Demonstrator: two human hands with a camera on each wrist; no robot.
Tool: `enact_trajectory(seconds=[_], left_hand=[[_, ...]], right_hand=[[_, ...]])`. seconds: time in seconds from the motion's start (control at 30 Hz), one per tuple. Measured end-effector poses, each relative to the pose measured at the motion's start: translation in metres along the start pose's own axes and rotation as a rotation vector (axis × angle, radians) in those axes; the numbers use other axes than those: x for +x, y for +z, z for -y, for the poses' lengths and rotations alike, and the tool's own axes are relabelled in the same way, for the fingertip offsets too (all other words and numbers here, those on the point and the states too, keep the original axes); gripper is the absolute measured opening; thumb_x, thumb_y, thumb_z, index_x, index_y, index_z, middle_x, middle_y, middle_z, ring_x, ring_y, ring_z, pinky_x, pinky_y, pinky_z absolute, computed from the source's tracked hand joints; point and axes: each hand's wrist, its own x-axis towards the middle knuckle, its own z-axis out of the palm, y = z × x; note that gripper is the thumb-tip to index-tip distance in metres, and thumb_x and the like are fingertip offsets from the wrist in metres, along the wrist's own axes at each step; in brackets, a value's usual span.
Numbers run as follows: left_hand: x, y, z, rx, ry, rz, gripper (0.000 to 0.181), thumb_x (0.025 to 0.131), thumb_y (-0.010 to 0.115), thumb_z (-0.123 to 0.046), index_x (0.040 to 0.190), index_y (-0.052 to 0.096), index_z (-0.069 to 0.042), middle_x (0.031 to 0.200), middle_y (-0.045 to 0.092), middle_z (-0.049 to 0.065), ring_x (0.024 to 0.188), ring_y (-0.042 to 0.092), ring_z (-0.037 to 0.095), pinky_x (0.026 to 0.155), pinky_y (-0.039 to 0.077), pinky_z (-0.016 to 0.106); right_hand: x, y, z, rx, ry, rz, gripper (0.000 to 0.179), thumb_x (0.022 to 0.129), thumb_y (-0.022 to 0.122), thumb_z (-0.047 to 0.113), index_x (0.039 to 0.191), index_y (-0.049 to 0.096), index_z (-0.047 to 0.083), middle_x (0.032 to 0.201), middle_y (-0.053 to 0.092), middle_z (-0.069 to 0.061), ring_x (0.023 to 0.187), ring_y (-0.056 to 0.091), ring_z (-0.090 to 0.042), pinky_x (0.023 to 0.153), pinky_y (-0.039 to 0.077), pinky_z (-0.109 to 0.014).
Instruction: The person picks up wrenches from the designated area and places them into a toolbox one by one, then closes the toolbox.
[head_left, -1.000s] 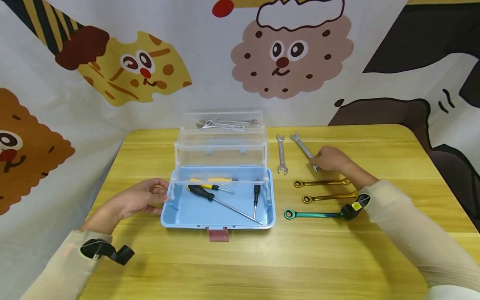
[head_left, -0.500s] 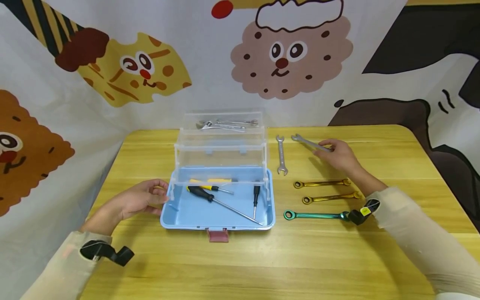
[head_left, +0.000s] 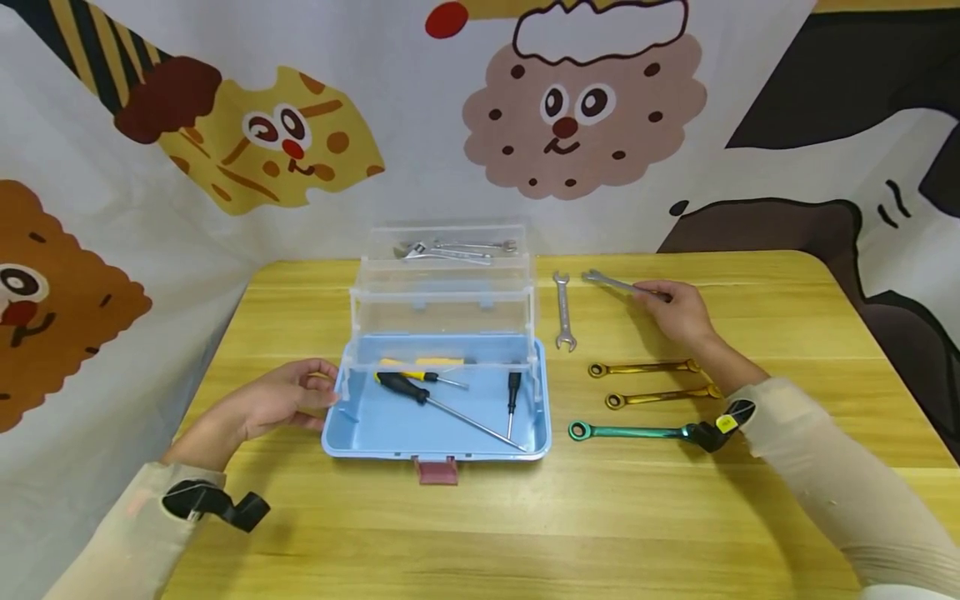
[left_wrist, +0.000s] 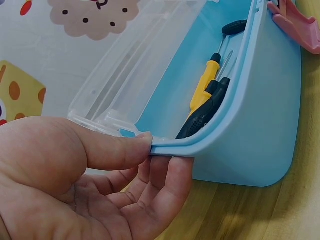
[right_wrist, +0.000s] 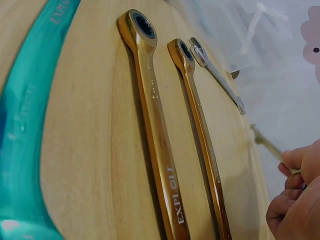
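My left hand (head_left: 288,396) pinches the left rim of a blue toolbox (left_wrist: 250,135), thumb on top and fingers beneath, as the left wrist view shows. Inside the box lie a long black-handled screwdriver (head_left: 405,386), a small black one (head_left: 513,392) and yellow-handled ones (left_wrist: 204,82). At the back right, my right hand (head_left: 678,315) holds a silver open-end wrench (head_left: 618,284) near one end, its other end pointing left. A second silver wrench (head_left: 564,312) lies on the table between that hand and the box.
Clear raised trays (head_left: 442,287) stand over the box's back, with several silver wrenches (head_left: 450,251) in the upper one. Two gold ratchet wrenches (head_left: 643,367) and a green ratchet wrench (head_left: 637,432) lie on the wooden table (head_left: 480,533). A printed cloth (head_left: 420,125) hangs behind.
My right hand has lifted the near end of the silver wrench and moved slightly right and back, turning it flatter across the view. The left hand stays at the box rim.
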Motion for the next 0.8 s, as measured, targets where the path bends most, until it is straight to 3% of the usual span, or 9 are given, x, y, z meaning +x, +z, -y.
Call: enact_trajectory(seconds=[0.13, 0.37, 0.5, 0.8], left_hand=[[0.0, 0.0, 0.0, 0.003, 0.006, 0.005, 0.031, 0.102, 0.057, -0.002, 0.126, 0.04, 0.007, 0.102, 0.057, 0.008, 0.091, 0.064, 0.02, 0.08, 0.06, 0.037], [0.0, -0.001, 0.0, 0.001, 0.007, 0.007, 0.03, 0.102, 0.057, -0.002, 0.125, 0.04, 0.007, 0.101, 0.056, 0.008, 0.091, 0.064, 0.02, 0.08, 0.06, 0.037], [0.0, -0.001, 0.0, -0.003, 0.006, 0.006, 0.031, 0.101, 0.057, -0.001, 0.126, 0.04, 0.008, 0.102, 0.056, 0.009, 0.091, 0.064, 0.02, 0.08, 0.06, 0.037], [0.0, -0.001, 0.0, -0.007, 0.003, 0.008, 0.032, 0.101, 0.056, 0.0, 0.127, 0.04, 0.008, 0.102, 0.055, 0.008, 0.091, 0.064, 0.02, 0.08, 0.06, 0.038]], right_hand=[[0.0, -0.002, 0.001, 0.029, -0.031, 0.004, 0.04, 0.106, 0.058, 0.027, 0.132, 0.064, -0.002, 0.114, 0.063, -0.019, 0.078, 0.048, -0.009, 0.061, 0.041, -0.019], [0.001, -0.014, 0.012, 0.114, -0.091, -0.012, 0.041, 0.105, 0.06, 0.028, 0.132, 0.065, -0.001, 0.093, 0.061, 0.009, 0.071, 0.044, -0.008, 0.057, 0.038, -0.019], [0.002, -0.02, 0.02, 0.173, -0.134, -0.009, 0.039, 0.104, 0.06, 0.025, 0.132, 0.064, -0.002, 0.094, 0.061, 0.015, 0.072, 0.045, -0.005, 0.058, 0.039, -0.018], [0.005, -0.033, 0.037, 0.259, -0.273, 0.033, 0.035, 0.104, 0.061, 0.018, 0.131, 0.064, -0.003, 0.11, 0.065, 0.015, 0.096, 0.056, -0.003, 0.081, 0.048, -0.012]])
